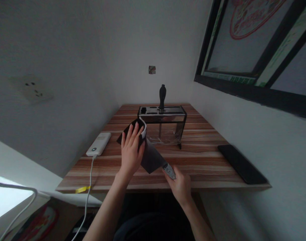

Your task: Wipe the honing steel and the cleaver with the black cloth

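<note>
A cleaver with a broad dark blade (150,157) lies over the wooden table (205,157). My right hand (181,186) is closed round its metal handle near the table's front edge. My left hand (131,149) lies flat with fingers stretched out, pressing a dark cloth (140,125) with a white edge against the far part of the blade. Just behind stands a knife block (162,124) with a metal top and clear sides. One black-handled knife (162,96) is upright in a slot of it.
A white power bank (99,143) with a white cable (88,190) lies at the left of the table. A black phone (241,163) lies at the right edge. Walls close in on three sides, with a socket (31,88) at left and a framed picture (255,43) at right.
</note>
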Motion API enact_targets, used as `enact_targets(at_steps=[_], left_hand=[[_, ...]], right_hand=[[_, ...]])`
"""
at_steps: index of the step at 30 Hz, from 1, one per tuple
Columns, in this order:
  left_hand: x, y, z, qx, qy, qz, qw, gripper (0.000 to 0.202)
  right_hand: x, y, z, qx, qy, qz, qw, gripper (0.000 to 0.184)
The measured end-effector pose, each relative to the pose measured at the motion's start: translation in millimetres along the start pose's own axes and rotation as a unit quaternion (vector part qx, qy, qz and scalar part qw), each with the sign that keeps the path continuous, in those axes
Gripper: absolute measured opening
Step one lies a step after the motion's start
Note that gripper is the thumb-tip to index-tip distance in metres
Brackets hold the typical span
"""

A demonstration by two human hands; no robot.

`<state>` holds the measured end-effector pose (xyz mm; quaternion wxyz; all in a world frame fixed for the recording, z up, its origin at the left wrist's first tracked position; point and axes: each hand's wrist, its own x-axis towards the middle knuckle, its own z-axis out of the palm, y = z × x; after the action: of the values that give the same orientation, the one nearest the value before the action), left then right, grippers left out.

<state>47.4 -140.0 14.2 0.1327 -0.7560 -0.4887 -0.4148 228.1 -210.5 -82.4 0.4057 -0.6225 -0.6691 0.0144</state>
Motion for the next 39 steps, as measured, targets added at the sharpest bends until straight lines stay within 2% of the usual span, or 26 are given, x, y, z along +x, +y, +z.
enact_targets(at_steps=[6, 12, 20, 28, 35, 39], left_hand=[[14.6, -11.1, -5.2, -0.007, 0.012, -0.012, 1.0, 0.047], [3.6, -6.8, -0.9, 0.003, 0.023, -0.015, 1.0, 0.048], [-32.3, 20.9, 14.1, -0.023, -0.066, 0.037, 0.997, 0.048], [-75.7, 47.1, 20.1, -0.085, -0.165, 0.086, 0.979, 0.056], [-86.9, 52.6, 21.2, -0.137, -0.176, 0.108, 0.969, 0.058], [-89.7, 54.0, 22.2, -0.151, -0.181, 0.15, 0.96, 0.058]], right_hand=[[0.9, -0.7, -0.2, 0.01, -0.006, 0.008, 1.0, 0.031], [2.0, -1.0, 0.2, 0.008, -0.009, 0.01, 1.0, 0.032], [5.0, -3.6, -3.3, 0.032, -0.022, 0.043, 0.998, 0.029], [5.9, -2.7, -6.6, 0.067, -0.048, 0.054, 0.995, 0.016], [5.6, -1.0, -6.5, 0.061, -0.045, 0.051, 0.996, 0.022], [4.5, 0.4, -4.6, 0.08, -0.028, 0.058, 0.995, 0.021]])
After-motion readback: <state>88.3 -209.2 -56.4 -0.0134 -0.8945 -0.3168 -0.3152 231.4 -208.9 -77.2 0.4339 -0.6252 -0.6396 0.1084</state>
